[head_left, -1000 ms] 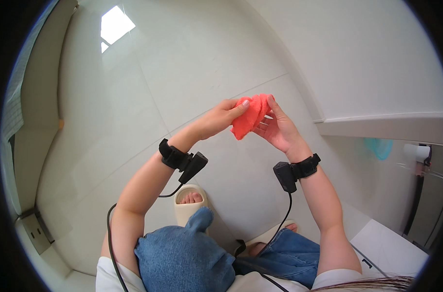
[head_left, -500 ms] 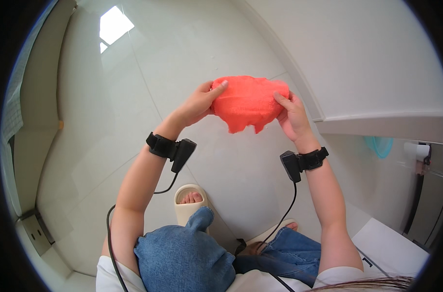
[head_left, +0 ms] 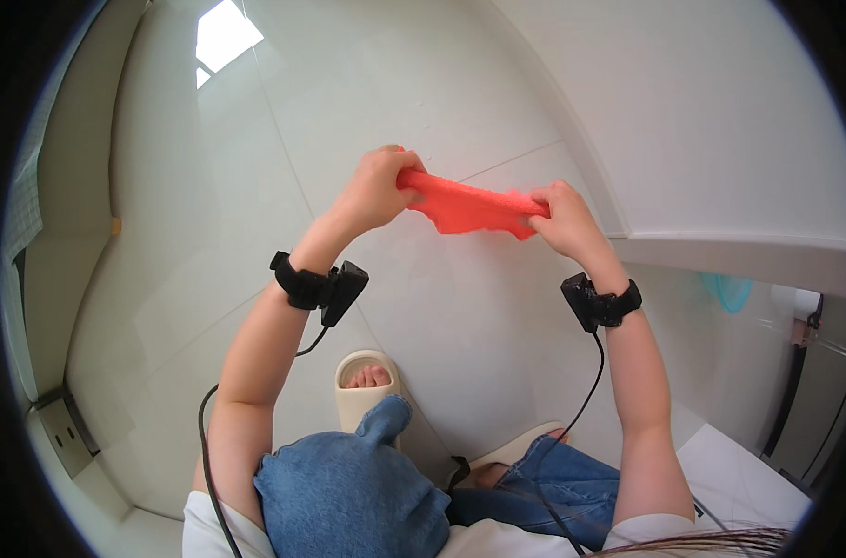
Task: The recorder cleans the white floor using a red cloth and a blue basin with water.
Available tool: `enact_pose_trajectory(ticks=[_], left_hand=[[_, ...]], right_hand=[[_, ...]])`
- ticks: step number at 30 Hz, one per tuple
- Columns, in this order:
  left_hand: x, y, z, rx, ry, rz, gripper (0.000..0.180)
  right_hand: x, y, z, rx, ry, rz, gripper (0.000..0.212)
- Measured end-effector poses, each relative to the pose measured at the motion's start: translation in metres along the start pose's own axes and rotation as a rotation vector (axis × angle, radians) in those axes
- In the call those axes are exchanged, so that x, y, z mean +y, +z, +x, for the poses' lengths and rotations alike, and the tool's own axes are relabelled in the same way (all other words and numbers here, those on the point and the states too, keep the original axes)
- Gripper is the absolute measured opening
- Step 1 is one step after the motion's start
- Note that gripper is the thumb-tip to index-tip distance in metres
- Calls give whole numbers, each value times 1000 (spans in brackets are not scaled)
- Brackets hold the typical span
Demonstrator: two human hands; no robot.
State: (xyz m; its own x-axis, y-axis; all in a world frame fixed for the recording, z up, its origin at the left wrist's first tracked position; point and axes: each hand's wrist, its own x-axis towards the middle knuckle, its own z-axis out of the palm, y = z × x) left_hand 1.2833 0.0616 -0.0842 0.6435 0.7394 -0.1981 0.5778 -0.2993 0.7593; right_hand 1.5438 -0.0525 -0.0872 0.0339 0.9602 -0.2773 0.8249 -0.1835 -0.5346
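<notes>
One coral-red cloth (head_left: 469,209), drawn out between my two hands, lower edge uneven. My left hand (head_left: 379,189): gripping the cloth's left end. My right hand (head_left: 569,221): pinching its right end. Two black wrist straps, each with a cabled block: one (head_left: 304,286) behind my left hand, one (head_left: 623,305) behind my right. Two cream slippers (head_left: 353,402), nearer my body than my hands, one partly covered by blue denim (head_left: 348,493). Pale tiled floor (head_left: 460,316), beneath both hands. One turquoise object (head_left: 732,293), kind unclear, right of my right hand.
</notes>
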Motion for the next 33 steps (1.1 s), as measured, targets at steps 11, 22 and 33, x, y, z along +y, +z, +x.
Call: enact_pose_trajectory(ticks=[11, 22, 33], left_hand=[[-58, -37, -18, 298, 269, 199, 22], [-206, 30, -66, 526, -179, 331, 17], [-207, 46, -77, 630, -227, 472, 13]], right_hand=[[-34, 21, 2, 139, -387, -139, 16], [-30, 176, 49, 0, -498, -435, 55], [63, 83, 233, 265, 441, -332, 58]])
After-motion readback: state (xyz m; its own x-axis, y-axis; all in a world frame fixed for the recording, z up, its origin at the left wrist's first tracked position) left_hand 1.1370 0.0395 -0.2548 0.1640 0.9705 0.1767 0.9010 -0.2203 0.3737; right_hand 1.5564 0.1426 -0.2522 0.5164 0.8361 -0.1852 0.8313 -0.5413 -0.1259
